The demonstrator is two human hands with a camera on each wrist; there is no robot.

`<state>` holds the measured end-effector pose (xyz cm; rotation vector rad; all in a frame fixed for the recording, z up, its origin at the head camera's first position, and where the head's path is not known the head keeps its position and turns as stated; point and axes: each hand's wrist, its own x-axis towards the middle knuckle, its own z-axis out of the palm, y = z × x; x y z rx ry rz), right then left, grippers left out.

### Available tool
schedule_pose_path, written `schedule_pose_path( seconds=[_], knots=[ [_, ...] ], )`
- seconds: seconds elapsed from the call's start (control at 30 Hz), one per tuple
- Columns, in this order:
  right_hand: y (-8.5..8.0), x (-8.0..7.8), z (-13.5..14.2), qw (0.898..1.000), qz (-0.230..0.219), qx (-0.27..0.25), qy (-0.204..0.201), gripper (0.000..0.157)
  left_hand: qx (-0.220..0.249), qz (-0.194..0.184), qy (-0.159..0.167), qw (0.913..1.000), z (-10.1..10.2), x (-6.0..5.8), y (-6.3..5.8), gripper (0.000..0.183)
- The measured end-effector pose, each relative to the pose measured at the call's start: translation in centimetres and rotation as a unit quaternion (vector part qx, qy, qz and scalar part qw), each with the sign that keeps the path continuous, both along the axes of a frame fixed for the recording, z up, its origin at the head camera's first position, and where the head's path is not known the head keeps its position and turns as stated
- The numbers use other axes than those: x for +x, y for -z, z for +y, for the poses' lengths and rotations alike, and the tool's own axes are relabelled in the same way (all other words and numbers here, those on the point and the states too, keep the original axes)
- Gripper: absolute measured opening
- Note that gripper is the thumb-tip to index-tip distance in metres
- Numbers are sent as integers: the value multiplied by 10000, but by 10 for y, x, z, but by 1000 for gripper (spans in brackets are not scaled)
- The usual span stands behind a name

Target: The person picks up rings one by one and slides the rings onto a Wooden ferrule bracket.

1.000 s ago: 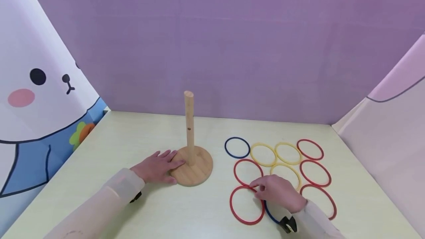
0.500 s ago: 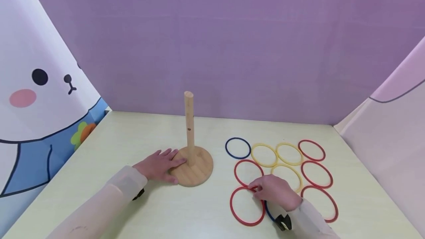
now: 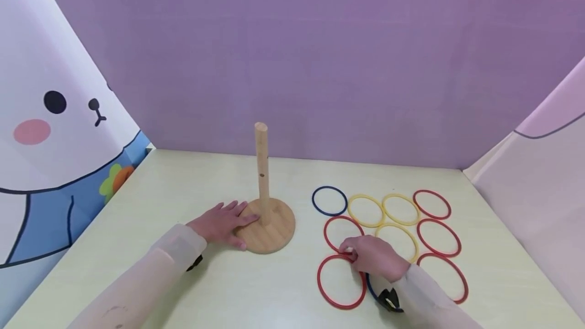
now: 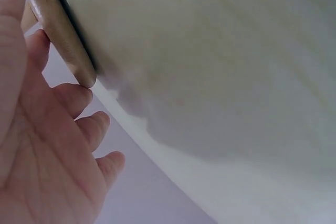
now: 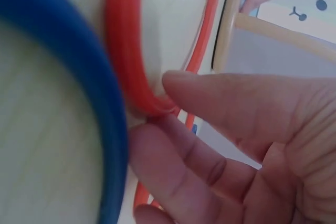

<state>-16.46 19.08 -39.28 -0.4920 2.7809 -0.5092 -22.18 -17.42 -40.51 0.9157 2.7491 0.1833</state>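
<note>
My left hand [image 3: 219, 225] lies with fingers spread on the left part of the round wooden base [image 3: 276, 232], from which a wooden peg [image 3: 262, 156] rises upright. No ring is on the peg. In the left wrist view, the hand's fingers [image 4: 94, 129] extend by the edge of the base. To the right, my right hand [image 3: 377, 257] pinches the far edge of the nearest red ring [image 3: 319, 283] between thumb and fingers. The right wrist view shows that red ring [image 5: 124, 30] at the fingertips, beside a blue ring [image 5: 107, 114]. The hand partly covers the blue ring in the head view.
Behind the right hand lie another red ring [image 3: 325, 232], a blue ring [image 3: 313, 199] and several yellow rings [image 3: 349, 209]. Several red rings [image 3: 459, 242] form a column at the right. A purple backdrop [image 3: 365, 65] stands along the table's [image 3: 205, 171] far edge.
My right hand has shifted slightly left and its fingertips have drawn closer at the red ring's edge. The left hand stays on the base. The head view has shifted a little.
</note>
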Motion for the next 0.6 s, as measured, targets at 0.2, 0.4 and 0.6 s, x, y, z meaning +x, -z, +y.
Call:
schedule_pose_path(
  seconds=[0.2, 0.4, 0.6],
  knots=[
    [1, -2, -3, 9997, -208, -10, 102, 27, -127, 37, -56, 9999, 2, 1, -2, 79],
    [2, -2, -4, 9998, -161, 141, 33, 26, -211, 29, -143, 9997, 3, 3, -4, 81],
    [0, -3, -6, 9995, -273, 131, -6, 27, -231, 6, -211, 9995, 3, 2, -2, 84]
  ],
)
